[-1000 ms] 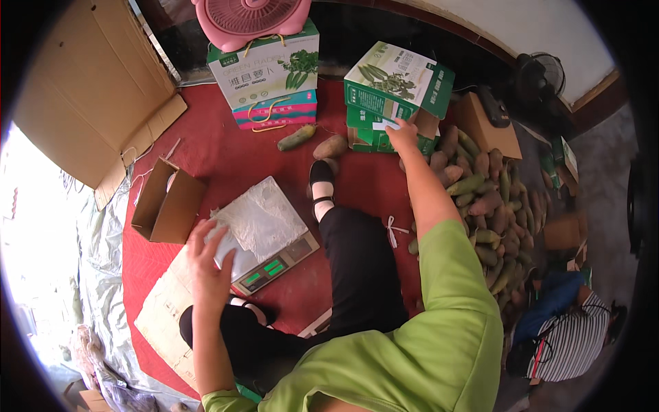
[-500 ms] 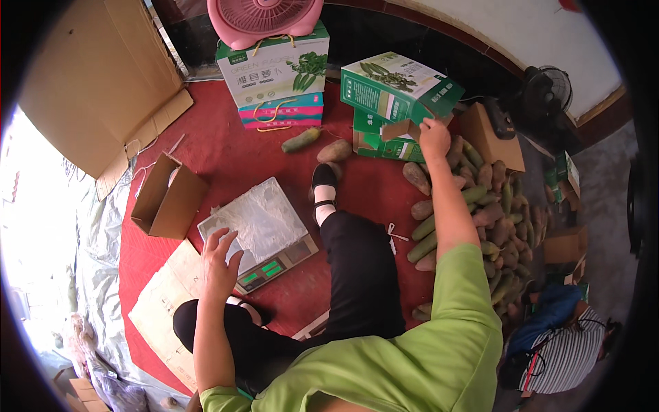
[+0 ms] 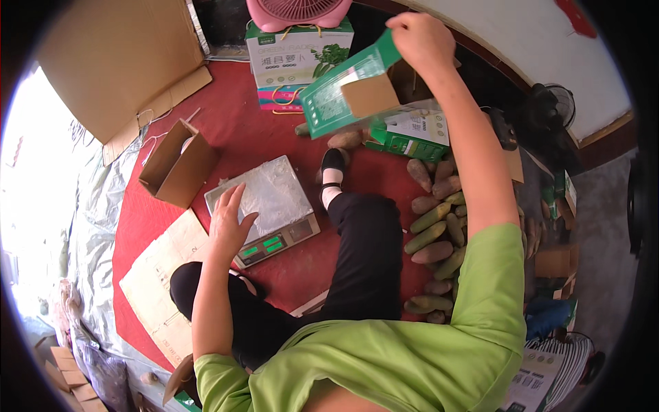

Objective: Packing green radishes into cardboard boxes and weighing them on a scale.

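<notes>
My right hand is raised at the upper middle, its fingers closed on the edge of a green and white cardboard box. The box hangs tilted in the air, with a brown inner flap showing. My left hand hovers with fingers apart at the left edge of a digital scale. A clear plastic film covers the scale's pan, and its green display is lit. Beneath the lifted box, another green and white box lies on the red floor covering. Green and brownish radishes are piled beside my right arm, which hides part of them.
A pink fan stands on a radish gift box at the back. An open brown carton stands left of the scale, near a flat cardboard sheet. A black fan is at the right wall. A person in stripes is partly visible lower right.
My right hand has lifted the upper green box off the lower one and swung it up and left. My left hand stays open by the scale. The view has shifted slightly.
</notes>
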A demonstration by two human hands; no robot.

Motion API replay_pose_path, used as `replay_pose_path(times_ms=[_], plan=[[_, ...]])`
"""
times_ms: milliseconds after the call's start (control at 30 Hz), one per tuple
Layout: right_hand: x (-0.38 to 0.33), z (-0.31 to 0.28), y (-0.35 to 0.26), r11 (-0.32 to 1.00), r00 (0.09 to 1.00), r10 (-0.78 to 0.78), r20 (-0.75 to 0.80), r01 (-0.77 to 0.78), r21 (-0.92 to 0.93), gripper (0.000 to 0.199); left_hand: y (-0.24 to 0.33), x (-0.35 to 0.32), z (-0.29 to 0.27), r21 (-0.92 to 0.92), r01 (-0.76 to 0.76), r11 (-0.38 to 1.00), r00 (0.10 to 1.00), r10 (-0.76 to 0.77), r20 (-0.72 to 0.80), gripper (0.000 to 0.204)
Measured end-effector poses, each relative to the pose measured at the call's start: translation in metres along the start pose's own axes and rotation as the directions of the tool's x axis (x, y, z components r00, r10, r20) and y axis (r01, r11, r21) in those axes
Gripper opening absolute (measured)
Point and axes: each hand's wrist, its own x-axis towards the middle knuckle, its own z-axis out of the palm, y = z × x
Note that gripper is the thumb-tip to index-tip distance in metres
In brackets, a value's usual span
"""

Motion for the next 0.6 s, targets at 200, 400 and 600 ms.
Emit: replay_pose_path(times_ms=[200,400,600], plan=[[-0.027,0.014,-0.121,0.967,0.958,-0.252,0.140,0.245,0.064,0.019,0.002,-0.002,-0.003,-0.079,0.064,0.995,0.992,-0.055,0.116,0.087],[-0.083,0.019,-0.224,0.825,0.881,-0.434,0.188,0.305,0.475,0.011,-0.018,-0.012,-0.009,-0.235,0.012,0.972,0.999,-0.001,0.047,0.091],[-0.106,0.027,-0.290,0.740,0.867,-0.458,0.197,0.249,0.625,0.009,-0.074,-0.032,-0.007,-0.149,-0.063,0.987,0.997,0.057,-0.045,0.090]])
